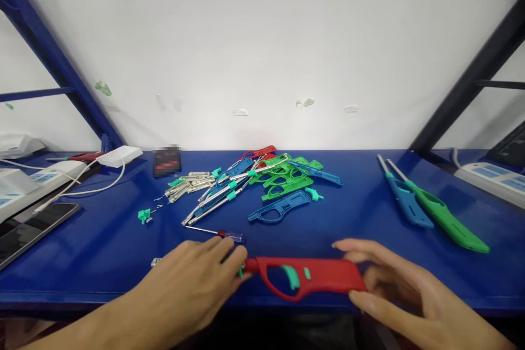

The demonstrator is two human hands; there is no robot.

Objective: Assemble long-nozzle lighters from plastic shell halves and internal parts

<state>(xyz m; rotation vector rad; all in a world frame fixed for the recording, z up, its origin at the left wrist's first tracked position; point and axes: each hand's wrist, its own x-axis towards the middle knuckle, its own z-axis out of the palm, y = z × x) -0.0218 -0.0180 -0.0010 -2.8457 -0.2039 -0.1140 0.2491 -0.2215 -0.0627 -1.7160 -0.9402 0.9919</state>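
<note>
A red utility lighter (pixel 328 274) with a teal trigger lies level just above the front of the blue table. My left hand (pixel 197 279) is closed around its neck, hiding most of the metal tube, whose tip shows past my knuckles. At the lighter's butt end, my right hand (pixel 410 290) has the thumb on the lower corner and other fingers at the upper edge; the index finger stretches free above it. Behind my left hand lies a screwdriver (pixel 229 235) with a red and clear purple handle. A blue lighter half-shell (pixel 283 206) rests beyond the red lighter.
Green half-shells (pixel 287 188), metal lighter tubes (pixel 217 205) and pale gas-tank parts (pixel 184 185) lie piled mid-table. A teal trigger piece (pixel 143 215) is left of them. Assembled blue (pixel 410 202) and green lighters (pixel 451 219) lie right. A phone (pixel 36 229) and power strip (pixel 36 183) are left.
</note>
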